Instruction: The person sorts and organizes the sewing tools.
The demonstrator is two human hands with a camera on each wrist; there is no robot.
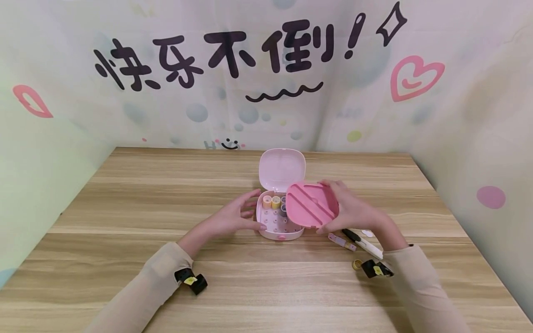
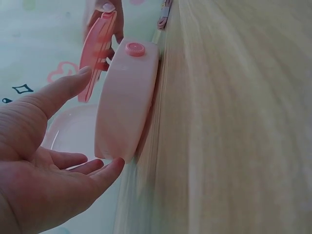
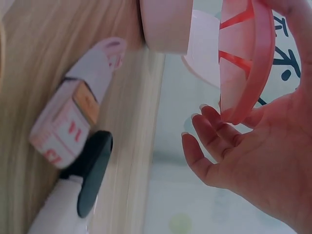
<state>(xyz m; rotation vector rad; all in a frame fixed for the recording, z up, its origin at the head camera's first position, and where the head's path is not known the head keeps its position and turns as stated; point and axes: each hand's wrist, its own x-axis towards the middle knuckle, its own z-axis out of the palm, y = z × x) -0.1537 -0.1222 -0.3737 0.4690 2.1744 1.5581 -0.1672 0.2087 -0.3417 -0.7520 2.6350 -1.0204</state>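
A pale pink sewing box (image 1: 270, 235) stands on the table with its lid (image 1: 282, 170) raised at the back. Inside, several thread spools (image 1: 267, 202) sit on small pegs in the far rows. My right hand (image 1: 354, 210) grips a darker pink divided tray (image 1: 306, 206) by its right side, thumb at the near edge. The tray hovers over the box's right part, tilted, and hides some of the inside. At the box's left side, my left hand (image 1: 233, 216) is spread, fingers at the far corner and thumb at the near one; firm contact is unclear.
Right of the box lie a folded tape measure (image 3: 73, 122), a black-and-white tool (image 1: 362, 243), a small white piece (image 1: 367, 233) and a gold ring-shaped item (image 1: 356, 264). A printed cloth (image 1: 187, 120) hangs behind the wooden table (image 1: 266, 286).
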